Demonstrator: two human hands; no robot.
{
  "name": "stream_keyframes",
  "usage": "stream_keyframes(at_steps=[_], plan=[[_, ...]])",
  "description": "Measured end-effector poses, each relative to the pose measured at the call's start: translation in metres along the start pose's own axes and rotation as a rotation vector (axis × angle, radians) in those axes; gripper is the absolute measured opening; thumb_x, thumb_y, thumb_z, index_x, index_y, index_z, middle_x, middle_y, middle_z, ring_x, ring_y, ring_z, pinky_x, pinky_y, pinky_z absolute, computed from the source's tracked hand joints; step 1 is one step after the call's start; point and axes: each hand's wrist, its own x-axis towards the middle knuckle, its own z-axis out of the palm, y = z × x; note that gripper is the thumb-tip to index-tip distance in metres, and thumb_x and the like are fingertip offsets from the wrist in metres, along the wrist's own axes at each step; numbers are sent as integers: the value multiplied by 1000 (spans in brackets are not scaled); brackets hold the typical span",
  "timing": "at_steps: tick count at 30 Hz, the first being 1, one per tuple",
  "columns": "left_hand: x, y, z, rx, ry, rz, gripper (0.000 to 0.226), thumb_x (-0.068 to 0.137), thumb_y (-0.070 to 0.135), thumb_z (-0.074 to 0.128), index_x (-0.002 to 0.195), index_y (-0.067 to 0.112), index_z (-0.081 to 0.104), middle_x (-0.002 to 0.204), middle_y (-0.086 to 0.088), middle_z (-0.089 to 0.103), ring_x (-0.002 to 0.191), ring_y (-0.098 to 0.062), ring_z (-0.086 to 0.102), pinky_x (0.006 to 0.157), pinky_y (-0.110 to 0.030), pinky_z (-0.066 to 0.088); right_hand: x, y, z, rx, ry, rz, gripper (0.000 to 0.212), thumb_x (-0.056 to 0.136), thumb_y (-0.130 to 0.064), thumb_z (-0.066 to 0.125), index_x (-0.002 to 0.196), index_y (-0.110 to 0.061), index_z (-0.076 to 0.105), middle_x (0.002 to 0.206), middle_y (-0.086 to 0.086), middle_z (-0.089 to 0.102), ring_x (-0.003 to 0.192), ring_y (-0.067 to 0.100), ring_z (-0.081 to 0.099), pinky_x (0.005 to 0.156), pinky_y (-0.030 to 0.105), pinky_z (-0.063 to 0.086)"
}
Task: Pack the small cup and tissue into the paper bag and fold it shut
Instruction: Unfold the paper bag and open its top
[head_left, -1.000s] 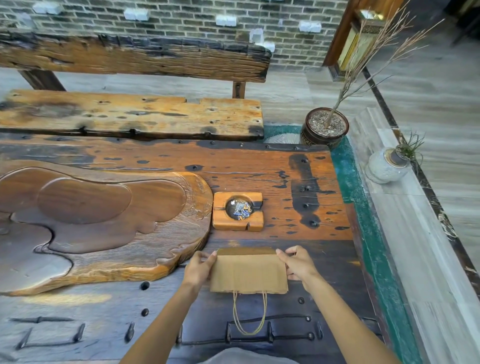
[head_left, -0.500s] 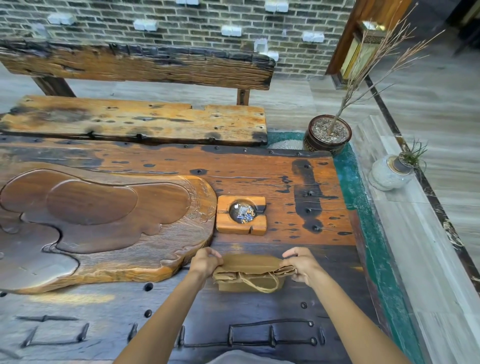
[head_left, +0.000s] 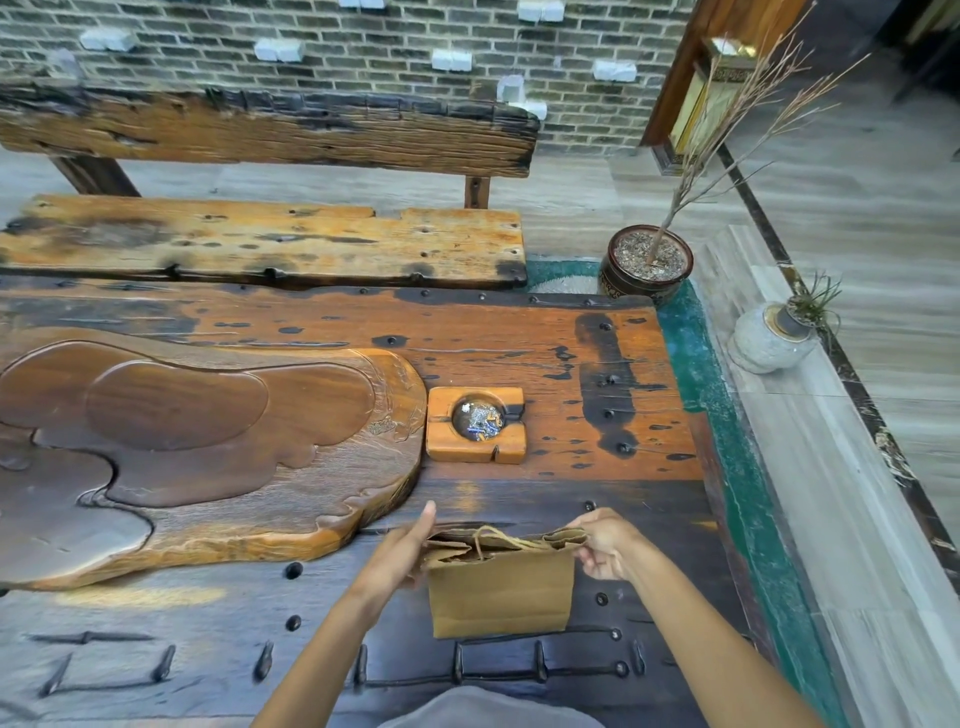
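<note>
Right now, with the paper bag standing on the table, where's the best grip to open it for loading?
Take the paper bag at its top rim, one short end per hand, coming in from the sides. It stands upright with the crumpled mouth and twine handle up. The right hand already pinches the right corner; the left hand lies flat against the left end. Pulling the ends apart should spread the mouth.

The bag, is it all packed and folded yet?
Not yet. The bag stands upright with its top open and crumpled. The left hand steadies one side and the right hand pinches the other. No cup or tissue shows, so I can't tell what's inside. Folding remains.
</note>
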Motion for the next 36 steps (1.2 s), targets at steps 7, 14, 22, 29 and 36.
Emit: stream_keyframes(at_steps=[7, 14, 22, 29, 36], plan=[[-23, 6, -5, 41, -36, 290, 69, 58, 78, 68, 102, 25, 67, 78, 3, 50, 78, -11, 54, 77, -31, 43, -6, 0, 3, -32, 25, 5, 29, 101, -3, 32, 86, -8, 56, 42, 4, 47, 27, 7, 39, 36, 12, 29], [-11, 4, 7, 387, 262, 403, 37, 81, 52, 70, 105, 24, 65, 92, -3, 66, 82, -9, 62, 66, -19, 43, -15, 0, 4, -133, 25, -24, 29, 100, -9, 31, 91, -9, 58, 40, 4, 50, 29, 8, 37, 36, 12, 28], [-14, 6, 13, 494, 372, 454, 34, 86, 47, 66, 70, 20, 52, 77, -3, 53, 69, -6, 47, 58, -12, 31, -45, 0, 2, -327, 85, -134, 21, 101, -24, 42, 89, -13, 55, 57, 3, 54, 37, 10, 40, 39, 17, 28], [-13, 6, 10, 461, 343, 457, 24, 86, 46, 68, 84, 23, 63, 79, 0, 51, 70, -1, 48, 57, -9, 33, -92, -6, -10, -347, 242, -665, 13, 94, -28, 58, 87, -28, 69, 70, -2, 70, 69, 11, 65, 72, 28, 52], [-9, 5, 12, 462, 335, 446, 30, 86, 47, 67, 93, 18, 67, 82, -1, 53, 72, -4, 50, 59, -10, 33, -138, -19, 12, -527, 76, -816, 17, 94, -19, 60, 95, -27, 74, 90, -11, 76, 85, 0, 70, 82, 20, 57]])
